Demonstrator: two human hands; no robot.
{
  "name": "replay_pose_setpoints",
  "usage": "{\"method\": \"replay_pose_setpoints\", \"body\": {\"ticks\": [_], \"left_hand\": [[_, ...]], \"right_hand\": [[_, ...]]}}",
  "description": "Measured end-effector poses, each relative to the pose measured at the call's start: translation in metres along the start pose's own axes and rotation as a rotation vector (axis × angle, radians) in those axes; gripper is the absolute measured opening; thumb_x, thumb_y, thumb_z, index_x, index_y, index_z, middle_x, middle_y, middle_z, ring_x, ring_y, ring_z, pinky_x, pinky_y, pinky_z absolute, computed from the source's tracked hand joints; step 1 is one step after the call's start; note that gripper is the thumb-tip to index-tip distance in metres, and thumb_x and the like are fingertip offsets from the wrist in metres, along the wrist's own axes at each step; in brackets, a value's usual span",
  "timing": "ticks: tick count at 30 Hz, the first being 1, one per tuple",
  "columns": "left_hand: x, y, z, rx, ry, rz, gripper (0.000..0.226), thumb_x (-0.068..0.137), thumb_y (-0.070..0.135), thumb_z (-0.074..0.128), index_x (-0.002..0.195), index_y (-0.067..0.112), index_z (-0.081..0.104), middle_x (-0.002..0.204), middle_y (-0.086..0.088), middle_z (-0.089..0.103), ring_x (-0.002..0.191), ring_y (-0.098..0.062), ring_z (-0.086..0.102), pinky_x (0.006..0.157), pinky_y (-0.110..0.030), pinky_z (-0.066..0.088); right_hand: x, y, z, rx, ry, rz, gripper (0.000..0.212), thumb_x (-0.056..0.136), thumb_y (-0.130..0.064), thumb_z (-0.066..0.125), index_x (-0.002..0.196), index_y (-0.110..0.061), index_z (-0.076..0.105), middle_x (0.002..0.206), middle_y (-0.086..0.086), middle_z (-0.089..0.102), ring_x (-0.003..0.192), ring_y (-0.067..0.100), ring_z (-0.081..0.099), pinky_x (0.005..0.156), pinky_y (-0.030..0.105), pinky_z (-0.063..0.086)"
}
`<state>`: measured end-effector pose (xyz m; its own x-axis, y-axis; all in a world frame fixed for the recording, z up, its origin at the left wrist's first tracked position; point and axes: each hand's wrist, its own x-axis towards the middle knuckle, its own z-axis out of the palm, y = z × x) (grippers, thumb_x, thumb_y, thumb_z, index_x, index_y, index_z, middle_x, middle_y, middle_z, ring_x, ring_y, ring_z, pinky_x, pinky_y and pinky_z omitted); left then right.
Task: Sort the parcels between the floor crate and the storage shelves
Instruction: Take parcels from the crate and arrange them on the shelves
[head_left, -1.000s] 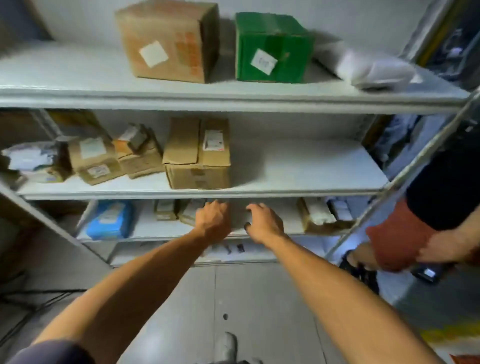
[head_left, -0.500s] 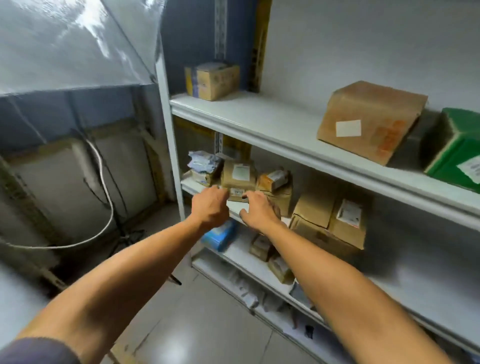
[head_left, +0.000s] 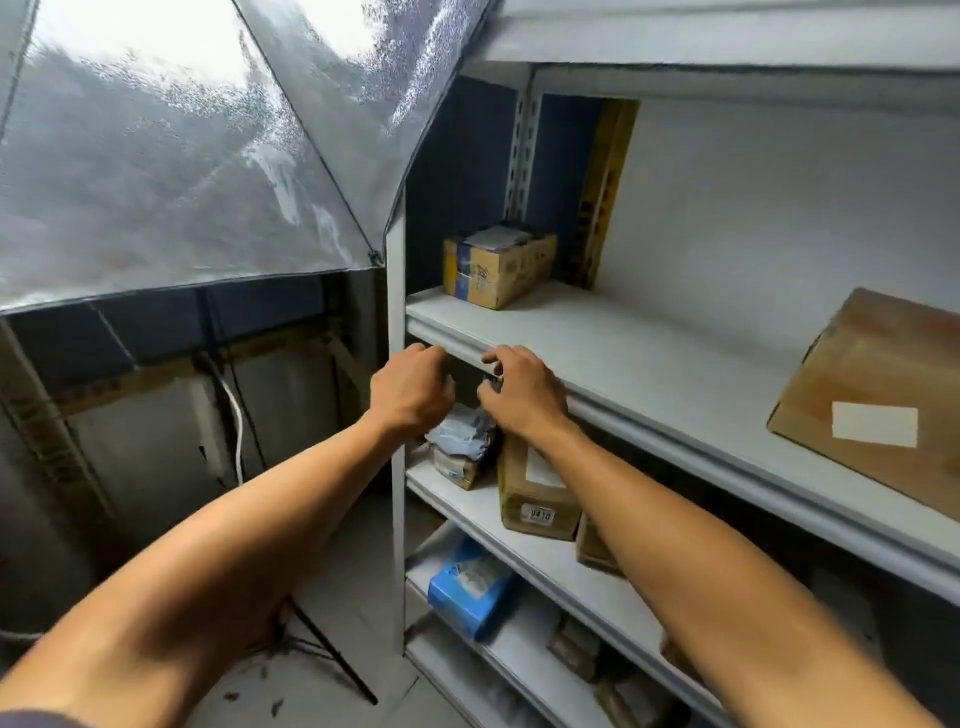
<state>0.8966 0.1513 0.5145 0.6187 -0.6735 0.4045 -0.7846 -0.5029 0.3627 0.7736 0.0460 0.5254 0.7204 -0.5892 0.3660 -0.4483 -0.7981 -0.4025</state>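
Both my arms reach toward the left end of the shelves (head_left: 649, 364). My left hand (head_left: 410, 389) is curled into a loose fist just in front of the shelf edge, holding nothing that I can see. My right hand (head_left: 519, 395) has its fingers (head_left: 493, 358) bent at that same edge; whether they grip anything I cannot tell. Just below my hands a crumpled grey bag (head_left: 462, 431) lies beside a brown box (head_left: 535, 493). A taped box (head_left: 496, 262) sits on the shelf above, a blue parcel (head_left: 467, 592) lower down.
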Motion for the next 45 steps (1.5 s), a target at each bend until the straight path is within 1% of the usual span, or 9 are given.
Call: {"method": "replay_pose_setpoints", "body": {"ticks": [10,16,24,28,33,36,38,42,45], "left_hand": [[0.147,-0.015,0.021,-0.335,0.079,0.084,0.058,0.090,0.033,0.068,0.141,0.016,0.046,0.140,-0.008,0.047,0.126,-0.026,0.049,0.106,-0.034,0.041],[0.204,-0.021,0.025,-0.655,-0.048,0.056,0.089,0.076,0.049,0.058,0.153,0.014,0.030,0.146,-0.017,0.042,0.135,-0.033,0.040,0.115,-0.049,0.037],[0.248,-0.025,0.045,-1.111,-0.291,-0.187,0.050,0.102,0.050,0.049,0.133,0.011,0.052,0.121,-0.005,0.061,0.097,-0.014,0.059,0.073,-0.023,0.042],[0.259,-0.021,0.049,-1.139,-0.347,-0.190,0.027,0.095,0.050,0.058,0.103,0.024,0.064,0.102,0.004,0.071,0.089,-0.010,0.066,0.070,-0.024,0.046],[0.258,-0.008,0.053,-1.236,-0.452,-0.152,0.031,0.080,0.046,0.063,0.104,0.027,0.055,0.101,-0.001,0.073,0.095,-0.019,0.070,0.079,-0.036,0.055],[0.251,0.005,0.050,-1.286,-0.480,-0.059,0.036,0.071,0.041,0.062,0.104,0.030,0.053,0.112,-0.007,0.069,0.103,-0.024,0.067,0.084,-0.044,0.056],[0.246,0.013,0.047,-1.316,-0.515,0.033,0.033,0.068,0.036,0.061,0.099,0.026,0.052,0.109,-0.007,0.067,0.095,-0.021,0.064,0.069,-0.036,0.052],[0.239,0.025,0.046,-1.370,-0.584,0.177,0.023,0.070,0.026,0.059,0.090,0.021,0.048,0.088,-0.002,0.063,0.074,-0.014,0.058,0.053,-0.026,0.038],[0.232,0.030,0.048,-1.426,-0.617,0.221,0.022,0.069,0.023,0.060,0.086,0.020,0.046,0.090,-0.006,0.061,0.078,-0.018,0.056,0.055,-0.028,0.036]], "right_hand": [[0.144,0.009,0.012,0.357,0.259,0.191,0.045,0.086,-0.026,0.071,0.128,-0.026,0.055,0.123,0.002,0.061,0.102,0.021,0.062,0.083,0.036,0.055],[0.197,0.012,0.019,0.659,0.268,0.477,0.079,0.093,-0.055,0.057,0.159,-0.029,0.023,0.160,0.009,0.035,0.145,0.033,0.036,0.116,0.051,0.035],[0.219,0.016,0.019,1.013,0.217,0.588,0.068,0.099,-0.056,0.052,0.156,-0.027,0.029,0.150,0.012,0.047,0.130,0.031,0.053,0.107,0.052,0.048],[0.208,0.021,0.004,1.014,0.255,0.657,0.043,0.099,-0.062,0.047,0.131,-0.033,0.039,0.111,-0.004,0.058,0.092,0.015,0.057,0.066,0.037,0.051],[0.191,0.028,-0.013,1.042,0.397,0.721,0.050,0.098,-0.064,0.047,0.135,-0.030,0.043,0.121,0.002,0.062,0.106,0.028,0.061,0.094,0.061,0.052],[0.176,0.029,-0.022,0.981,0.505,0.721,0.040,0.099,-0.060,0.049,0.124,-0.029,0.049,0.109,-0.003,0.065,0.092,0.015,0.061,0.082,0.045,0.054],[0.164,0.030,-0.027,0.911,0.548,0.716,0.030,0.099,-0.058,0.050,0.110,-0.030,0.049,0.100,-0.010,0.063,0.089,0.010,0.059,0.070,0.034,0.048],[0.140,0.035,-0.038,0.864,0.550,0.727,0.030,0.097,-0.060,0.053,0.098,-0.030,0.049,0.106,-0.009,0.064,0.102,0.015,0.059,0.093,0.048,0.051],[0.122,0.037,-0.045,0.898,0.551,0.719,0.025,0.102,-0.052,0.049,0.094,-0.029,0.047,0.104,-0.010,0.064,0.099,0.015,0.058,0.081,0.046,0.051]]}}
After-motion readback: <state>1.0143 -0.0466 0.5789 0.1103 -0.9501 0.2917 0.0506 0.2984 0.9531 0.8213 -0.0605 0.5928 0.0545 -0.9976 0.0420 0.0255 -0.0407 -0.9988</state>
